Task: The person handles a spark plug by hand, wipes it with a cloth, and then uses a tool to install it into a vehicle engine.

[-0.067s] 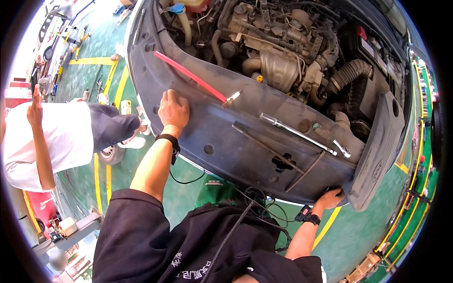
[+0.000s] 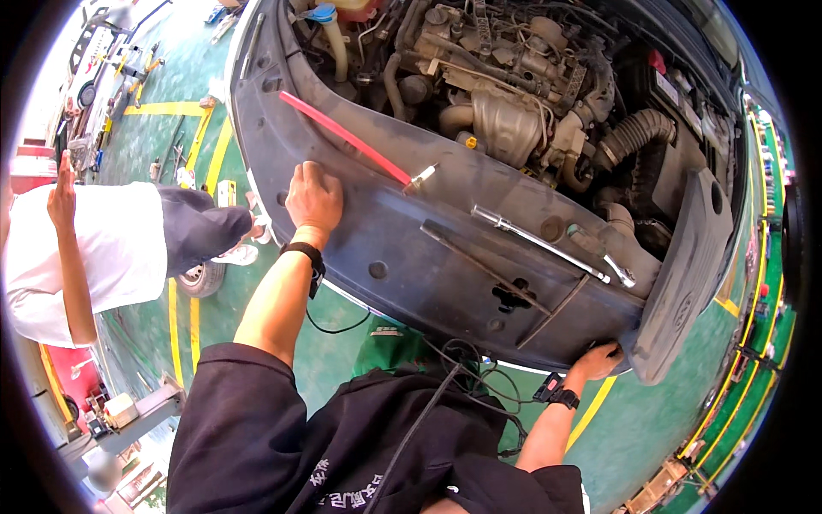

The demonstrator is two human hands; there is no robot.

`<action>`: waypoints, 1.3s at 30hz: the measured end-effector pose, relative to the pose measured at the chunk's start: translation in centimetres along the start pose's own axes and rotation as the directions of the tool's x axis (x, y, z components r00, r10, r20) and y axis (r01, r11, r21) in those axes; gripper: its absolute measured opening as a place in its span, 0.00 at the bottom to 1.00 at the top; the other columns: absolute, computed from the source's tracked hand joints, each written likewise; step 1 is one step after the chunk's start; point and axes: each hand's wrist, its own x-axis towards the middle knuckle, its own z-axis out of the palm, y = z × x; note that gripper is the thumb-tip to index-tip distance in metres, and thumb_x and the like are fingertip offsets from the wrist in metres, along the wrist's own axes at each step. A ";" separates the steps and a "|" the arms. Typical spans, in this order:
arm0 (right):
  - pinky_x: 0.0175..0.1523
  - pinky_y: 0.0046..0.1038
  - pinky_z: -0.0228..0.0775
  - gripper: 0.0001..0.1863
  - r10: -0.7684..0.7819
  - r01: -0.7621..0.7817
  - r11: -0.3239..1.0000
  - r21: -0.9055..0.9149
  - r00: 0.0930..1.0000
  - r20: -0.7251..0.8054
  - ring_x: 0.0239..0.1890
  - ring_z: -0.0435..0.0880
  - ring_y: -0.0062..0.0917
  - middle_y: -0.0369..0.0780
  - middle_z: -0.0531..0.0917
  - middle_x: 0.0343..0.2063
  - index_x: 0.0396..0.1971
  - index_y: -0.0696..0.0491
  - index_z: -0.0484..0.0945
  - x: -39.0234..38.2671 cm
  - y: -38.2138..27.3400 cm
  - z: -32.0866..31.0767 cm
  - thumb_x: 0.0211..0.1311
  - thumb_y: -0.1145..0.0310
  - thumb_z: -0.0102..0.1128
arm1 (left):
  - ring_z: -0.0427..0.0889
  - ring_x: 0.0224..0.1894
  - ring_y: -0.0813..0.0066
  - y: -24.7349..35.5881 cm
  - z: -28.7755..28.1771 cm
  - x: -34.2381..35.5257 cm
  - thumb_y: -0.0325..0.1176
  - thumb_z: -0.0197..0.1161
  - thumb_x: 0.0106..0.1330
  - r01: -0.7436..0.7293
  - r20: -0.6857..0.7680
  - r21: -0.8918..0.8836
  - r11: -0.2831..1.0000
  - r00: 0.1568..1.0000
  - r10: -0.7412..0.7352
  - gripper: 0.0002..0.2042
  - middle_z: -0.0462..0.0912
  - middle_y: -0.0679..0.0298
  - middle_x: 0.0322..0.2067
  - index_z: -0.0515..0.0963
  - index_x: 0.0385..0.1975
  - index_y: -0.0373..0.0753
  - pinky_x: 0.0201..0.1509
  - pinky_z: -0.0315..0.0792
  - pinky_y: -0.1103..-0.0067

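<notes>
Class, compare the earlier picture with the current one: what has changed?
Nothing has visibly moved, been picked up or let go. The left hand is still on the dark panel, the right hand at its near edge; the red rod and chrome bar lie as before.

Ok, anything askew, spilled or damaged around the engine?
The grey plastic cover sits askew at the right end of the black front panel, its near end seemingly overhanging the edge. No clear spill or damage.
</notes>
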 end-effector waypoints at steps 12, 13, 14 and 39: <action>0.48 0.46 0.72 0.21 -0.032 0.032 0.999 -0.027 0.999 -0.001 0.46 0.82 0.47 0.49 0.84 0.46 0.49 0.53 0.80 0.0 0.3 0.2 0.68 0.54 0.47 | 0.78 0.42 0.48 -0.1 0.0 0.1 0.36 0.55 0.61 0.005 0.010 0.003 1.000 1.000 -0.005 0.07 0.77 0.56 0.36 0.71 0.34 0.41 0.42 0.73 0.56; 0.48 0.46 0.72 0.21 -0.033 0.033 0.999 -0.013 0.999 0.004 0.46 0.82 0.47 0.49 0.84 0.46 0.49 0.53 0.80 0.0 0.2 0.1 0.68 0.55 0.47 | 0.78 0.42 0.48 -0.1 0.0 0.1 0.36 0.55 0.60 0.006 0.009 0.003 1.000 1.000 -0.006 0.07 0.77 0.56 0.36 0.71 0.34 0.41 0.42 0.73 0.56; 0.48 0.45 0.72 0.21 -0.034 0.034 0.999 0.000 0.999 0.010 0.46 0.82 0.47 0.49 0.84 0.46 0.49 0.53 0.80 -0.1 0.2 0.1 0.68 0.55 0.47 | 0.78 0.42 0.48 -0.1 0.0 0.1 0.36 0.55 0.60 0.005 0.009 0.002 1.000 1.000 -0.005 0.07 0.77 0.56 0.36 0.71 0.34 0.41 0.42 0.73 0.56; 0.49 0.46 0.70 0.22 -0.021 0.020 0.998 0.053 1.000 0.015 0.47 0.81 0.48 0.47 0.84 0.47 0.49 0.54 0.78 -0.6 -0.9 -0.5 0.69 0.54 0.47 | 0.78 0.40 0.49 0.2 -0.1 0.1 0.34 0.53 0.60 -0.013 -0.018 -0.001 1.000 1.000 0.013 0.06 0.76 0.57 0.34 0.70 0.33 0.42 0.41 0.73 0.58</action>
